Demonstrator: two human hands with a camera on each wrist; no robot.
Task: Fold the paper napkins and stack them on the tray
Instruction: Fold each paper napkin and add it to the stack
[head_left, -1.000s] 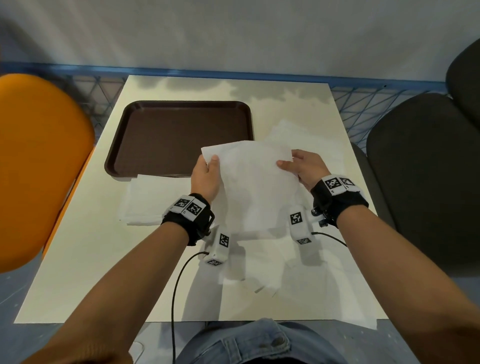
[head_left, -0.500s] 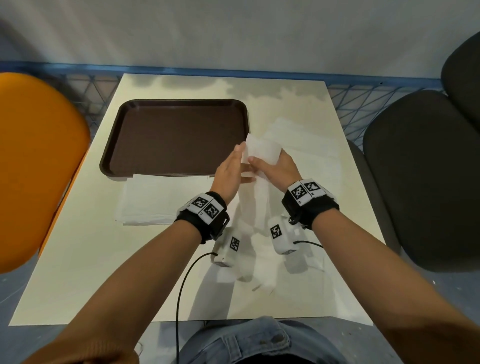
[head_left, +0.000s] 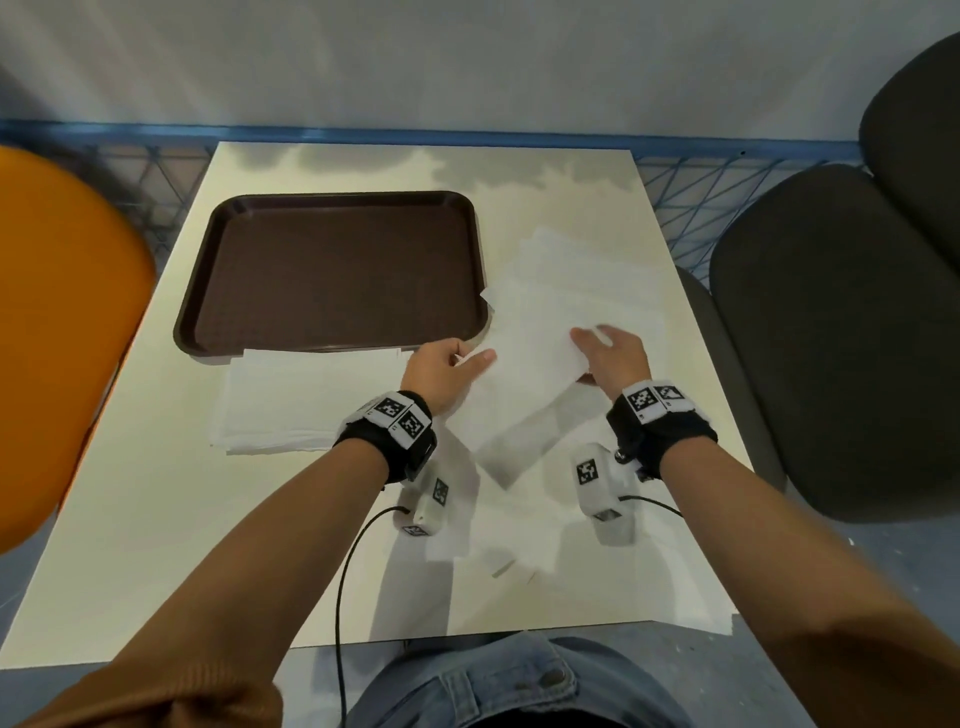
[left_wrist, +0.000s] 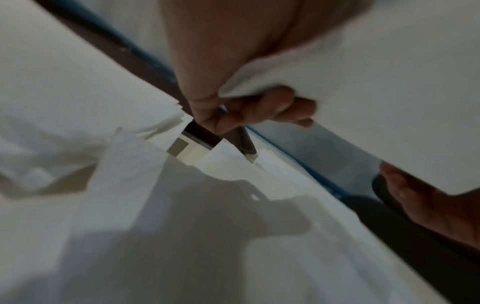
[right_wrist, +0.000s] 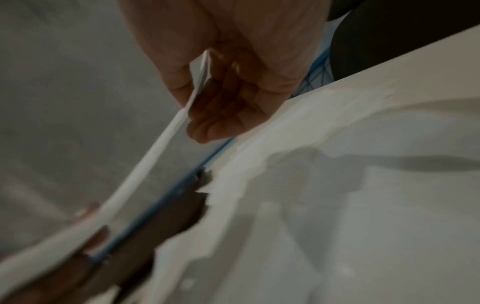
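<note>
White paper napkin (head_left: 524, 374) is up off the table (head_left: 156, 519), left hand (head_left: 441, 371) and right hand (head_left: 613, 358) each pinching a side edge. Brown tray (head_left: 332, 270) sits just beyond-left, bare, more napkins (head_left: 306, 400) lying flat against its near rim.

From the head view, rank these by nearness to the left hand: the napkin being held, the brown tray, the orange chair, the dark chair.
Measured from the left hand:
1. Held napkin, pinched in its fingers, just to the right.
2. Brown tray, just beyond it, up and left.
3. Dark chair, far right.
4. Orange chair, far left.
</note>
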